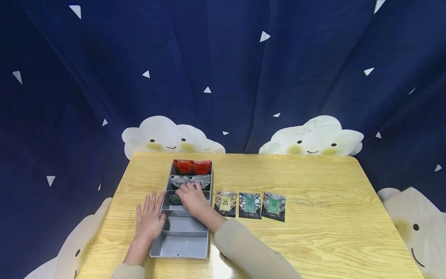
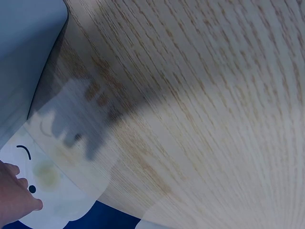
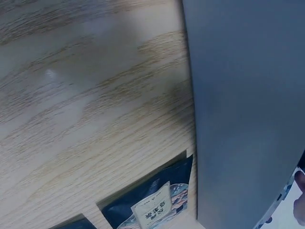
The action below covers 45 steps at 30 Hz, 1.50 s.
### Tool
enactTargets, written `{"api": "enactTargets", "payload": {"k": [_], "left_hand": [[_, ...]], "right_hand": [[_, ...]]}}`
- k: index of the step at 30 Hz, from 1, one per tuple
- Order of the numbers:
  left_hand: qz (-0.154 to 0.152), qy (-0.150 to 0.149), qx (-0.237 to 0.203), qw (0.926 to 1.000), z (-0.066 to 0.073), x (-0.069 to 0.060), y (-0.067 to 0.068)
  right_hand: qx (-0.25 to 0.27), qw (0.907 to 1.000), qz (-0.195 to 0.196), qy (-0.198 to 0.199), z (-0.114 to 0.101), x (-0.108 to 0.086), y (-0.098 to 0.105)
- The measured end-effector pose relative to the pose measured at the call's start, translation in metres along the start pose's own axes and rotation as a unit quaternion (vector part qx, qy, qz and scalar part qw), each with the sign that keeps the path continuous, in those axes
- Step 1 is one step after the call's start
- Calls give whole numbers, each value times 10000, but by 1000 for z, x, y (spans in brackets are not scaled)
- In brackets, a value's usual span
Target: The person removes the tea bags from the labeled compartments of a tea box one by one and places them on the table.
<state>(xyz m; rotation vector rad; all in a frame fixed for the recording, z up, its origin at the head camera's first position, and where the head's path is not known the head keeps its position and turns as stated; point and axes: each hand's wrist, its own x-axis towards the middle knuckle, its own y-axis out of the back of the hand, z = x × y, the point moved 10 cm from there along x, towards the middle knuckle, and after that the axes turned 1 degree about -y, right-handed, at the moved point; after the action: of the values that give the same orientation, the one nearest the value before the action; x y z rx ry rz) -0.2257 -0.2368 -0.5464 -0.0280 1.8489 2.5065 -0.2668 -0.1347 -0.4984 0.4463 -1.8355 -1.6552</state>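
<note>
A long grey divided box (image 1: 186, 244) lies lengthwise on the wooden table. Red packets (image 1: 192, 167) stand in its rearmost compartment, silver-grey packets (image 1: 179, 181) in the one in front. A dark green packet (image 1: 173, 199) is in the third, partly hidden by my right hand (image 1: 194, 200). The bent fingers of that hand reach over this compartment beside the silver-grey packets; whether they pinch anything is hidden. My left hand (image 1: 150, 219) lies along the box's left side with fingers extended. The wrist views catch only fingers of the left hand (image 2: 18, 195) and right hand (image 3: 299, 198).
Right of the box, three packets lie in a row: one with a yellow label (image 1: 225, 204), one with a teal label (image 1: 249, 205) and one with a green label (image 1: 273, 206). Behind the table (image 1: 320, 201) hangs a dark blue curtain (image 1: 230, 58) with clouds.
</note>
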Motion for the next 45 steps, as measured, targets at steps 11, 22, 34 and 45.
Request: {"api": "enactTargets", "payload": {"k": [11,22,34,45], "left_hand": [[-56,1,-72,10000,1,-1,-3],[-87,-9,-62,9999,0,-1,-1],[-25,-55,-11,10000,0,-1,0],[-69,-56,-22,10000,-1,0,-3]], "right_hand": [[54,10000,-10,-25,-1,-1,-2],[518,9962,694,29,5,-8,31],[702,9926,992,-72,29,-18,56],[1158,9802,1570,-347,69,-36,82]]}}
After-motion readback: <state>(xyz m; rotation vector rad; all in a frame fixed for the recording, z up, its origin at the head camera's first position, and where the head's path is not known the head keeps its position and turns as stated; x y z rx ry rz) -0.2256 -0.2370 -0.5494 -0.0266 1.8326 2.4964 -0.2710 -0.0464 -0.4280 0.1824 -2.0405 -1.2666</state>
